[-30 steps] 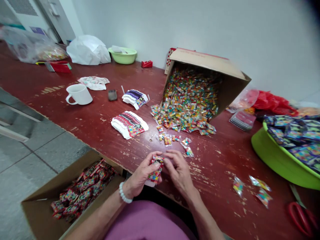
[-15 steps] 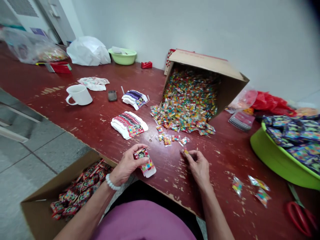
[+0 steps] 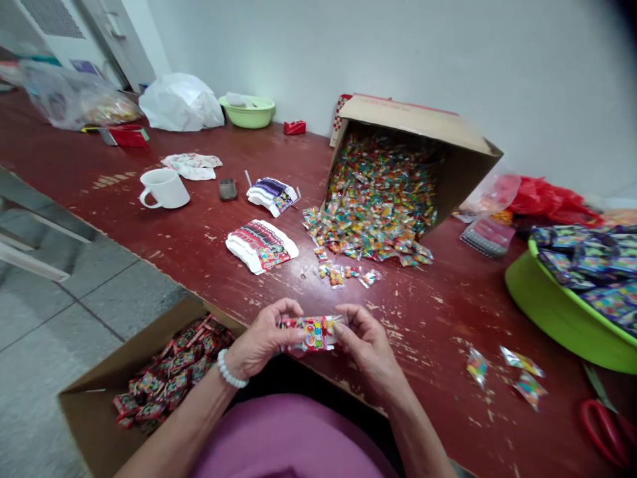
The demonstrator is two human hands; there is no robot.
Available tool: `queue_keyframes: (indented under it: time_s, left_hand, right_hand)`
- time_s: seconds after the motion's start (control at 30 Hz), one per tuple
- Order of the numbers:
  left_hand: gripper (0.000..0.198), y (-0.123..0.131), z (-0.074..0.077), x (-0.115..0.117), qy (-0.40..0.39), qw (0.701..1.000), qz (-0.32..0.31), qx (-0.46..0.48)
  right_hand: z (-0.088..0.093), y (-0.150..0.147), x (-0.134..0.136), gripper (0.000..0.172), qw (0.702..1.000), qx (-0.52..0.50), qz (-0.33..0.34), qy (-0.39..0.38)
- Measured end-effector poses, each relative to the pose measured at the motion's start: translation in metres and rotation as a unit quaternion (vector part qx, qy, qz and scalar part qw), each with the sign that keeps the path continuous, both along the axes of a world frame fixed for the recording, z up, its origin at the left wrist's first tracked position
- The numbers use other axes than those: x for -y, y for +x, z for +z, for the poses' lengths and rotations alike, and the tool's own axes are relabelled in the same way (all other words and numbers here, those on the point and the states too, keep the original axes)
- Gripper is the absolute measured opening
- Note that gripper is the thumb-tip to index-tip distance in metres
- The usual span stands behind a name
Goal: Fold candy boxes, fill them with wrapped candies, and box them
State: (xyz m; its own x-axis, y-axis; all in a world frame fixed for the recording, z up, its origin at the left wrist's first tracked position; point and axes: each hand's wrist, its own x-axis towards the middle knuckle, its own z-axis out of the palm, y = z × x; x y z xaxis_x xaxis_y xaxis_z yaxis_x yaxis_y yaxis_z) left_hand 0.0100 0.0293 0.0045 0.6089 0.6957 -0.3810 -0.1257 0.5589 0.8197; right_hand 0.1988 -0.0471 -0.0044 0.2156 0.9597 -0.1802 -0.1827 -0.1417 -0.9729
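Observation:
My left hand [image 3: 266, 337], a pale bead bracelet on its wrist, holds a small printed candy box [image 3: 314, 332] on its side above the table's front edge. At the box's right end, my right hand [image 3: 365, 338] pinches a small candy packet [image 3: 336, 324] with clear wrapping, partly hidden by the fingers. Beyond the hands, several candy packets [image 3: 336, 275] lie loose before a tipped carton [image 3: 468, 172] spilling many more. A stack of flattened red boxes [image 3: 261, 245] lies further left, with purple flattened boxes [image 3: 273, 194] behind it.
An open carton [image 3: 94, 405] of filled red boxes stands below the table edge, at left. A white mug [image 3: 166, 188] sits on the left of the table. On the right are a green basin [image 3: 542, 299] of dark packets, loose packets [image 3: 522, 362] and red-handled scissors [image 3: 604, 431].
My right hand has come left with the candy packet to the box's end. The left hand has turned the box sideways. The view has shifted slightly.

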Motion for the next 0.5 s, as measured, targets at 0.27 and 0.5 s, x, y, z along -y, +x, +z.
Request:
queue_keyframes:
  time_s: [0.27,0.5]
  left_hand:
    - [0.035,0.017,-0.008,0.017,-0.053,0.984,-0.152,0.073]
    - [0.029,0.02,-0.004,0.012,-0.061,0.995,-0.045,0.067]
  right_hand:
    - [0.01,0.004,-0.008,0.015,0.941,0.325,0.004,0.095]
    - [0.005,0.001,0.005,0.028,0.943,0.299,-0.066,0.132]
